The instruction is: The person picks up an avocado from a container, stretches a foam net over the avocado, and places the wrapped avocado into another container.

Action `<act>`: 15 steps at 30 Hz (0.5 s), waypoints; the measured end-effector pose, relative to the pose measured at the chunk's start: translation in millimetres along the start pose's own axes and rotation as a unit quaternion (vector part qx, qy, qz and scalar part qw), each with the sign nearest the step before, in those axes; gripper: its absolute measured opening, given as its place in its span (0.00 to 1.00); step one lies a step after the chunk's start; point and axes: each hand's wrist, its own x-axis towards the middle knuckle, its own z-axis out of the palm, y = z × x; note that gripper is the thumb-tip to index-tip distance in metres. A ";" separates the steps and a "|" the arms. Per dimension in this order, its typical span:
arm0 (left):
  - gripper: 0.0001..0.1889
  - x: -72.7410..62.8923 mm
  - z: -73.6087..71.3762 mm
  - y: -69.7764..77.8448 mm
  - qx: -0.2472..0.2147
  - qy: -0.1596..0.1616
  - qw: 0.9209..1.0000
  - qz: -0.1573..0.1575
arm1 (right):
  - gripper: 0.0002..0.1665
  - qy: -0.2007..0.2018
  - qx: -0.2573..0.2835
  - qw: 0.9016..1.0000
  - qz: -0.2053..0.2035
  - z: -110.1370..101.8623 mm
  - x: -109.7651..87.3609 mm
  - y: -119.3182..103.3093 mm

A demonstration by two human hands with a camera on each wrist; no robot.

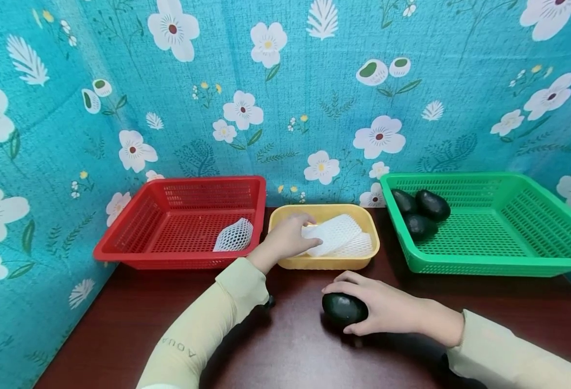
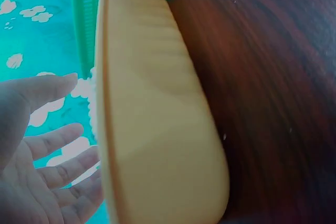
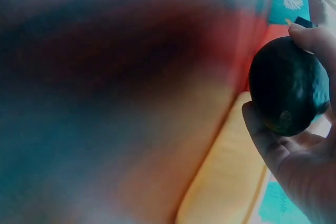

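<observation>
My right hand (image 1: 387,305) grips a dark green avocado (image 1: 345,309) low over the front of the table, thumb on one side and fingers on the other. The same avocado (image 3: 286,85) shows between thumb and fingers in the right wrist view. My left hand (image 1: 290,237) reaches over the left side of a yellow tray (image 1: 324,263), its fingers spread beside the white foam net sleeves (image 1: 336,233) lying inside. In the left wrist view nothing sits between its thumb and fingers (image 2: 68,174), and the tray wall hides most of the sleeves.
A red basket (image 1: 183,232) on the left contains a white foam net sleeve (image 1: 234,236) with something dark inside. Several avocados (image 1: 433,205) lie at the left end of the green basket (image 1: 499,227) on the right. A blue flowered cloth (image 1: 285,81) hangs behind the dark wooden table (image 1: 285,351).
</observation>
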 end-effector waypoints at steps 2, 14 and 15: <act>0.28 1.7 4.7 0.7 -0.002 -0.002 1.000 0.000 | 0.38 -0.002 -0.005 1.000 -0.002 3.7 -0.5 0.6; 0.34 5.3 17.9 4.5 -0.004 -0.016 1.000 -0.027 | 0.38 -0.027 0.006 1.000 -0.001 15.1 5.8 2.0; 0.34 5.5 18.2 4.6 -0.006 -0.017 0.999 -0.028 | 0.38 -0.029 0.007 1.000 0.000 15.6 6.6 1.9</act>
